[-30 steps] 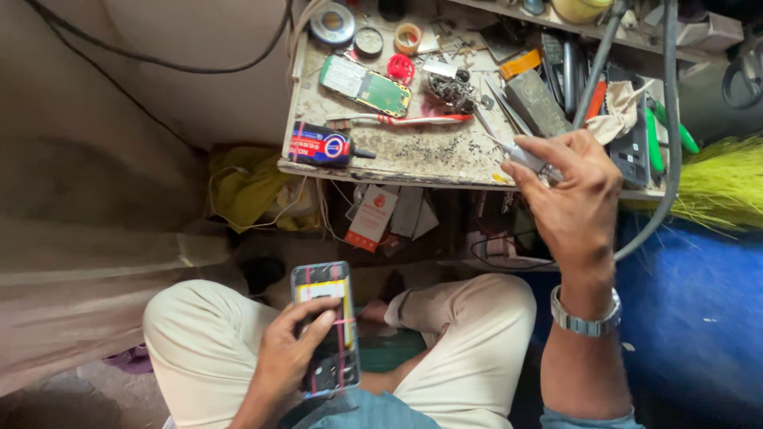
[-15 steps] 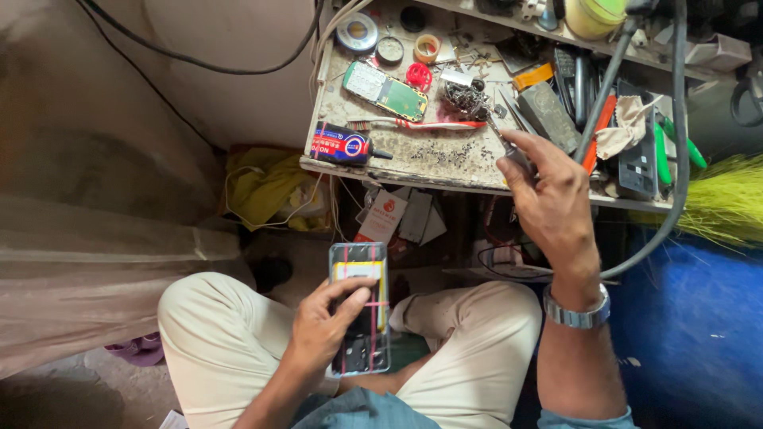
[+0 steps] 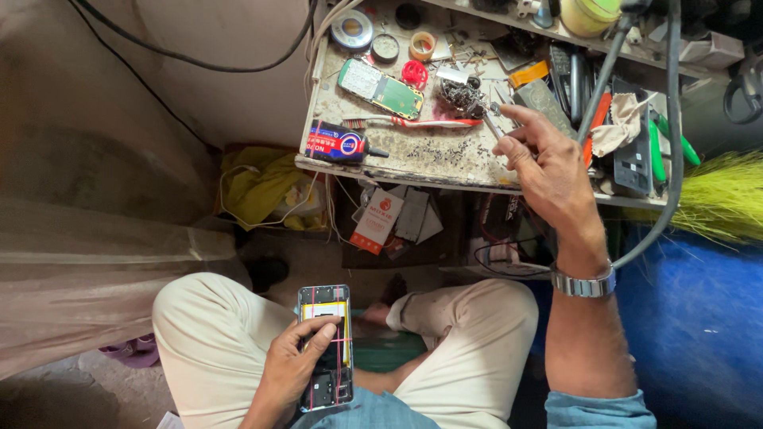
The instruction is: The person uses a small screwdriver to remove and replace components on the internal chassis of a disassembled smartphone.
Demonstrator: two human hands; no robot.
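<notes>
Cream-trousered lap first: the left hand (image 3: 296,367) wraps an opened phone (image 3: 325,346), thumb across its back (lower than before). Farther off, the right hand (image 3: 548,163) pinches a thin metal tool (image 3: 491,124) over the cluttered workbench (image 3: 413,151), having shifted slightly leftward.

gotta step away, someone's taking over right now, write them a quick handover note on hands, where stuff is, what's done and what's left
Left hand: holds the opened phone over the lap, back cover off, insides exposed.
Right hand: up at the cluttered workbench, pinching a thin metal tool; its tip is too small to make out.
On the bench: green circuit board, toothbrush, blue-and-red tube, tape rolls.
Done: phone is open.
Left: the inside work and closing the phone, judging by its open state.
</notes>
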